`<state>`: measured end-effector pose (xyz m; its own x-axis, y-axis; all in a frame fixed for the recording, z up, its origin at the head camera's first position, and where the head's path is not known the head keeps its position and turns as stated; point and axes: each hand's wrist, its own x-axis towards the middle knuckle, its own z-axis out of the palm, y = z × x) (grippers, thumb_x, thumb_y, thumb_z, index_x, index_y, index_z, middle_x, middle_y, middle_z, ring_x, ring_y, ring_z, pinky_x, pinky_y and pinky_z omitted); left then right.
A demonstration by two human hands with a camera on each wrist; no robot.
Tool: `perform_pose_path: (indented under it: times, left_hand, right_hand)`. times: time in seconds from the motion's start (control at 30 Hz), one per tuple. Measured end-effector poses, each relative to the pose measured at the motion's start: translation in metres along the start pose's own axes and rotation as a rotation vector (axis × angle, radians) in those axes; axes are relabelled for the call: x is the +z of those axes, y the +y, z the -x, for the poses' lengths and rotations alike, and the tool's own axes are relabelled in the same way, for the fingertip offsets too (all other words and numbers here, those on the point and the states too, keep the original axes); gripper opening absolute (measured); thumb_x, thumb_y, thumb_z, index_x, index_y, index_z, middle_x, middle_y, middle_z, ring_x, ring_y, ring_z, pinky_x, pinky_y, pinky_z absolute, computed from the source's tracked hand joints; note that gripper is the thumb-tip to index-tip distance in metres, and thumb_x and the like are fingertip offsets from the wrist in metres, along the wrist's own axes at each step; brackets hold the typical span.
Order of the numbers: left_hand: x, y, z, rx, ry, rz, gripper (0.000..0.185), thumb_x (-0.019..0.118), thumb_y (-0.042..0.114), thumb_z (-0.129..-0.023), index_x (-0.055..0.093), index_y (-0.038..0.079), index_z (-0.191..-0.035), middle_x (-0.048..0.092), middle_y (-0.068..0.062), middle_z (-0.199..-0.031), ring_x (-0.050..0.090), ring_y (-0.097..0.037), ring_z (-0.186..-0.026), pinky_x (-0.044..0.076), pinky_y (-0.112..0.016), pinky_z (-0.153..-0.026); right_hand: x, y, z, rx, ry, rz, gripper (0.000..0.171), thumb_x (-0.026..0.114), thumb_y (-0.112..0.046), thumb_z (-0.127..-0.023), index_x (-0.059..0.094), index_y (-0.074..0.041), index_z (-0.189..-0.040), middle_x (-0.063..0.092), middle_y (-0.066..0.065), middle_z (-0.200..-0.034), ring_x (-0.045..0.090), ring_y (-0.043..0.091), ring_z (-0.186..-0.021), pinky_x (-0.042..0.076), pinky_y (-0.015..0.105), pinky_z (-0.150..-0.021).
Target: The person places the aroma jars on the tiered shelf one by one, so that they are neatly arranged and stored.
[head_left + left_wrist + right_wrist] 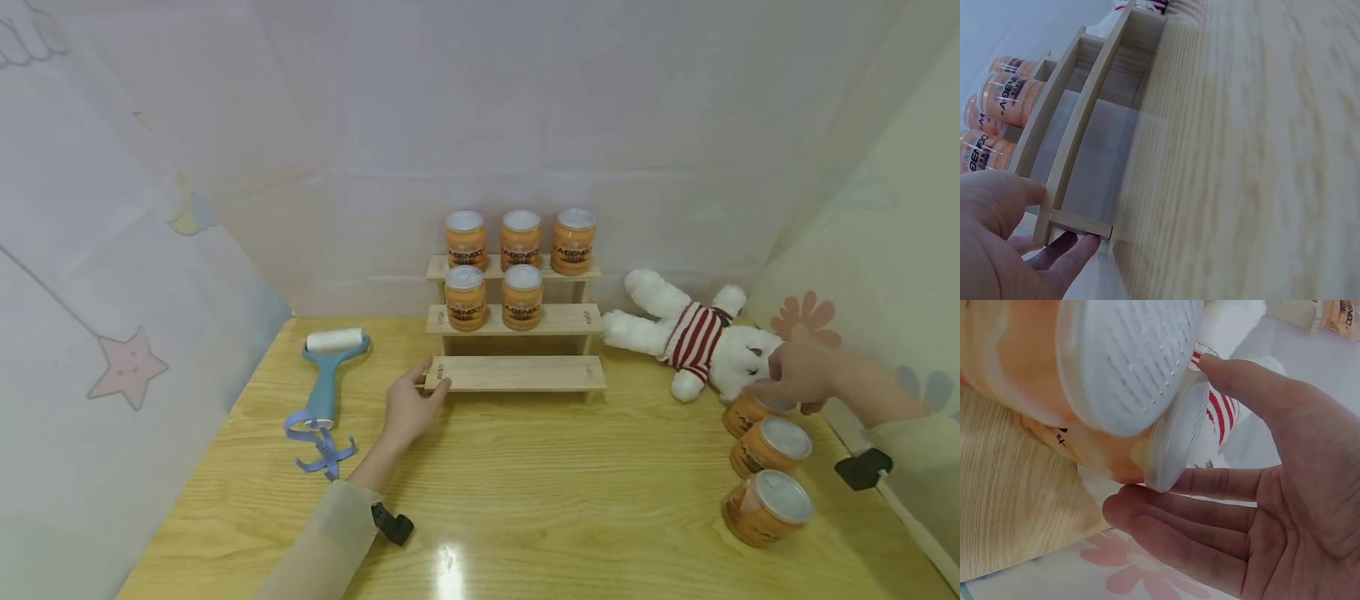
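Resting against the left end of a pale three-step wooden rack [516, 372], the left hand [408, 408] pinches the bottom step's end, thumb on top and fingers curled just under the board; the left wrist view shows the thumb [1019, 190] against the raw, unvarnished slat and a fingertip tucked beneath the end piece. The rack stands at the back middle of the table [540, 492], whose yellow wood-grain top is glossy enough to throw back a spot of light.

Five squat round jars [521, 240] with orange labels and flat, finely ribbed whitish lids sit on the rack: three along the top step, two on the middle step, the bottom step bare.

The right hand [798, 375] reaches over the far one of three more such jars at the table's right edge. This jar [746, 414] lies partly under the fingers; in the right wrist view the fingers [1210, 506] are nearly straight and spread around its lid, thumb tip near the rim, the palm open. Whether they touch the jar I cannot tell. The other two loose jars [768, 475] stand in a row nearer the person, close together.

Just behind the right hand lies a fluffy white plush toy [693, 337] in a red-and-white striped shirt, stretched on its side beside the rack's right end.

At the table's left lies a lint roller [328, 375] with a smooth blue plastic handle and a white cylinder, a blue ribbon looped at its end.
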<state>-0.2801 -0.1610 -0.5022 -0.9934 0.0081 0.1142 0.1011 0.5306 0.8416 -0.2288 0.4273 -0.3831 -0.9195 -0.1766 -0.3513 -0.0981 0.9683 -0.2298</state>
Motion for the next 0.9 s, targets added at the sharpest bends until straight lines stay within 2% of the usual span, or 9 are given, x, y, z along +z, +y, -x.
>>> perform_pose_path:
  times: [0.17, 0.27, 0.37, 0.47, 0.53, 0.6, 0.7, 0.8, 0.9]
  left_hand:
    - [0.0, -0.001, 0.001, 0.003, -0.008, 0.01, 0.065, 0.072, 0.028, -0.103, 0.049, 0.005, -0.159, 0.067, -0.027, -0.133, 0.08, -0.031, -0.093, 0.065, -0.028, -0.065]
    - [-0.001, -0.001, 0.002, 0.002, -0.006, 0.019, 0.064, 0.073, 0.028, -0.103, 0.049, 0.005, -0.159, 0.067, -0.027, -0.131, 0.081, -0.032, -0.092, 0.065, -0.028, -0.065]
    - [-0.001, -0.001, 0.002, 0.002, -0.007, 0.017, 0.064, 0.073, 0.028, -0.103, 0.049, 0.005, -0.159, 0.067, -0.027, -0.131, 0.081, -0.032, -0.093, 0.065, -0.027, -0.065]
    - [-0.002, -0.001, 0.002, 0.006, -0.008, 0.01, 0.065, 0.073, 0.028, -0.103, 0.049, 0.006, -0.159, 0.067, -0.027, -0.131, 0.081, -0.032, -0.094, 0.065, -0.027, -0.065]
    - [-0.002, 0.0, 0.001, 0.004, -0.008, 0.006, 0.065, 0.072, 0.029, -0.103, 0.048, 0.007, -0.16, 0.067, -0.027, -0.132, 0.08, -0.032, -0.094, 0.064, -0.027, -0.064]
    - [-0.003, 0.001, 0.001, -0.001, -0.01, 0.003, 0.065, 0.072, 0.03, -0.103, 0.048, 0.008, -0.16, 0.067, -0.026, -0.133, 0.08, -0.032, -0.095, 0.065, -0.028, -0.064]
    - [-0.003, 0.001, 0.0, -0.001, -0.019, -0.005, 0.066, 0.072, 0.033, -0.104, 0.048, 0.008, -0.16, 0.067, -0.025, -0.133, 0.08, -0.032, -0.097, 0.065, -0.029, -0.067]
    - [-0.003, 0.0, 0.0, 0.004, -0.024, -0.008, 0.066, 0.072, 0.033, -0.104, 0.048, 0.007, -0.16, 0.067, -0.025, -0.135, 0.08, -0.032, -0.097, 0.066, -0.029, -0.068]
    - [-0.002, -0.001, 0.0, 0.008, -0.024, 0.001, 0.066, 0.072, 0.031, -0.104, 0.048, 0.007, -0.16, 0.067, -0.027, -0.134, 0.08, -0.032, -0.096, 0.065, -0.028, -0.067]
  right_hand:
    - [0.003, -0.002, -0.002, 0.015, 0.049, 0.031, 0.058, 0.077, -0.05, -0.092, 0.052, -0.018, -0.051, 0.055, -0.007, -0.044, 0.059, 0.009, -0.043, 0.05, 0.028, -0.047]
    - [0.002, -0.001, -0.005, 0.021, 0.057, 0.026, 0.054, 0.078, -0.05, -0.09, 0.055, -0.016, -0.053, 0.056, -0.006, -0.046, 0.059, 0.009, -0.044, 0.05, 0.027, -0.048]
    - [-0.003, -0.001, -0.005, 0.067, 0.047, -0.027, 0.049, 0.08, -0.049, -0.088, 0.059, -0.011, -0.065, 0.057, -0.002, -0.054, 0.061, 0.011, -0.047, 0.053, 0.029, -0.049]
    - [-0.013, -0.004, -0.001, 0.075, 0.072, -0.059, 0.048, 0.081, -0.046, -0.09, 0.059, -0.004, -0.082, 0.067, 0.02, -0.086, 0.061, 0.018, -0.054, 0.056, 0.033, -0.05]
    - [-0.02, -0.008, 0.001, 0.036, 0.118, -0.031, 0.048, 0.083, -0.042, -0.089, 0.056, -0.002, -0.086, 0.053, 0.034, -0.107, 0.058, 0.037, -0.07, 0.056, 0.035, -0.048]
    - [-0.028, -0.013, 0.003, 0.008, 0.157, 0.016, 0.047, 0.083, -0.039, -0.089, 0.054, -0.003, -0.086, 0.037, 0.038, -0.114, 0.045, 0.05, -0.086, 0.055, 0.036, -0.047]
    - [-0.04, -0.023, 0.005, 0.014, 0.181, 0.063, 0.044, 0.081, -0.038, -0.09, 0.055, -0.004, -0.08, 0.04, 0.029, -0.097, 0.045, 0.052, -0.085, 0.054, 0.036, -0.048]
    - [-0.053, -0.035, 0.004, 0.043, 0.145, 0.055, 0.043, 0.075, -0.04, -0.095, 0.055, -0.005, -0.081, 0.058, 0.017, -0.071, 0.059, 0.032, -0.055, 0.052, 0.035, -0.052]
    - [-0.064, -0.047, 0.002, 0.054, 0.122, 0.039, 0.044, 0.07, -0.044, -0.099, 0.053, -0.006, -0.083, 0.063, 0.006, -0.058, 0.061, 0.022, -0.046, 0.047, 0.035, -0.054]
